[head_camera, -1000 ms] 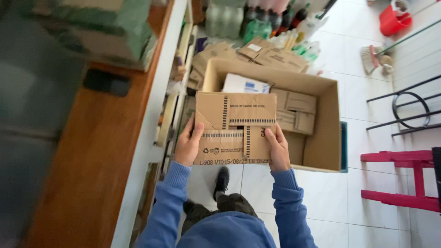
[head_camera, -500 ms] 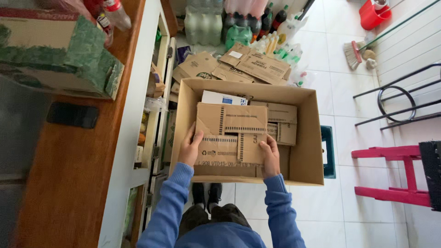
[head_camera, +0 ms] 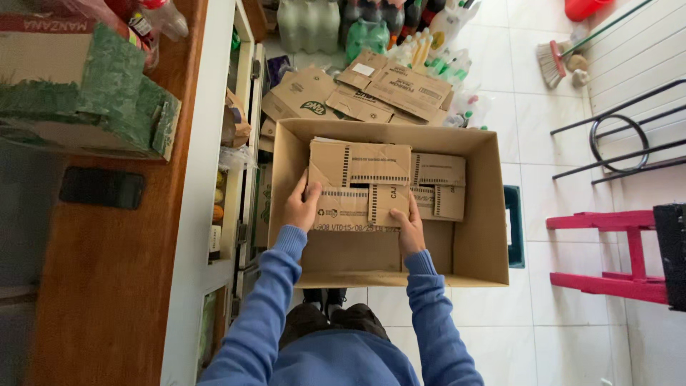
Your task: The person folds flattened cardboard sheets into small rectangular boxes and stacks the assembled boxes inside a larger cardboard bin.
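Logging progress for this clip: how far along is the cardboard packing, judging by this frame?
Done: one flattened cardboard piece already lies inside the open box. In hand: the left hand and right hand hold a folded cardboard stack inside the box, seemingly not yet released. Left: more flattened cartons lie on the floor beyond the box.

Open box on the floor, straight ahead below the camera. Inside it, a folded cardboard piece, held at its near corners: left hand on the left, right hand on the right. More folded cardboard just right of it, also in the box. Beyond the box, flattened cartons; behind those, bottles. Counter to the left, phone on it, carton behind the phone. Stool to the right, broom at far right.
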